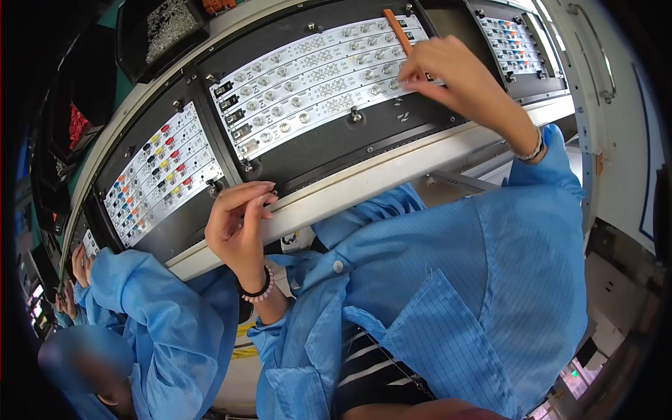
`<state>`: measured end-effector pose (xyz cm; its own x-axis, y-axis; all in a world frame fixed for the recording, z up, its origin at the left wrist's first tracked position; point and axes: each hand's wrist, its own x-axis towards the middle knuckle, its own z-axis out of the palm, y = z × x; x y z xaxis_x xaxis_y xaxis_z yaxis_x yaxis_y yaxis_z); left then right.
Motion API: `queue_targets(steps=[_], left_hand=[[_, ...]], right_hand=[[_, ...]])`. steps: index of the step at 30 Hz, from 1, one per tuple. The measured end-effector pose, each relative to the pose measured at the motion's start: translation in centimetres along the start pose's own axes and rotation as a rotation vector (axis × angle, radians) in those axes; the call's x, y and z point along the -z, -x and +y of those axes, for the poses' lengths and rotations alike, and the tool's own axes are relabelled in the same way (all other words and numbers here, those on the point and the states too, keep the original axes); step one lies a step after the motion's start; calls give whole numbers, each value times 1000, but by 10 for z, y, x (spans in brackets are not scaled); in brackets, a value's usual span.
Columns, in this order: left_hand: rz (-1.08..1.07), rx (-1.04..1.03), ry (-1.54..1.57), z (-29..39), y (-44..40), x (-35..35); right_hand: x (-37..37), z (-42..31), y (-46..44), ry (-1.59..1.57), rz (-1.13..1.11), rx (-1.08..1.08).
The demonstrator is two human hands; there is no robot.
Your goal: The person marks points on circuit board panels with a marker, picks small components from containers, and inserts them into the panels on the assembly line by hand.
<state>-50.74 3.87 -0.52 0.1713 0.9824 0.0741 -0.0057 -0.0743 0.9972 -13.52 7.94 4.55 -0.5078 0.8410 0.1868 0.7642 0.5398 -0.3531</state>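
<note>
My left hand hovers over the front rail, thumb and fingers bent toward each other; any small part between them is too small to make out. Over the right end of the large white circuit board panel is my right hand, its fingers curled down close to the board. An orange strip slants across the board and reaches the right hand's knuckles; I cannot tell whether the fingers grip it. Rows of round clear parts and black end connectors sit on the panel, which lies in a black frame.
A second board with coloured parts lies left, another at right. Black bins hold clear pieces and red pieces. A metal rail runs along the front. A co-worker in a blue sleeve works at left.
</note>
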Motion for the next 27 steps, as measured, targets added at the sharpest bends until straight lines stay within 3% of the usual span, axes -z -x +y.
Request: queue_targets(steps=[20,27], left_hand=[[53,-24,130,-3,3,2],[26,14,297,16,3,-12]], right_hand=[[-8,-13,12,180,-76,113],[-2,-28,-2,-193,3,-185]])
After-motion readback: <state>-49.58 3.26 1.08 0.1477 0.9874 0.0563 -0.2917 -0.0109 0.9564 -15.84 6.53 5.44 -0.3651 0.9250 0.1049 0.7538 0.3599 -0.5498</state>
